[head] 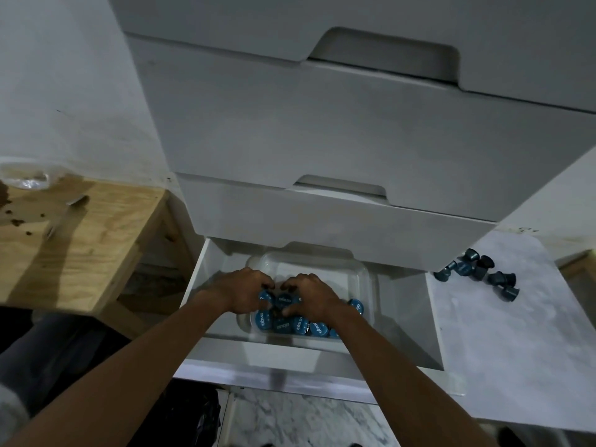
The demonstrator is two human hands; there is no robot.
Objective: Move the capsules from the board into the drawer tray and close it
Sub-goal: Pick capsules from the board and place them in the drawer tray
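Capsules (300,324) are mostly packed lid-up in the clear tray (364,272), which is seated in the open bottom drawer (206,262) at lower centre. A leftover cluster (477,275) is seen on the marble board (503,333) at right, well apart. Left hand (238,291) and right hand (311,296) are lowered into the tray, fingers curled over and pinching capsules at its left end, likely so they are set flat rather than dropped. Closing is judged premature with the transfer unfinished.

Fingertips of left hand (240,290) and right hand (311,296): hidden among capsules (292,324). Lid lettering: blurred. Tray (322,262): partly covered by hands. Board (503,343): cut off at right edge.
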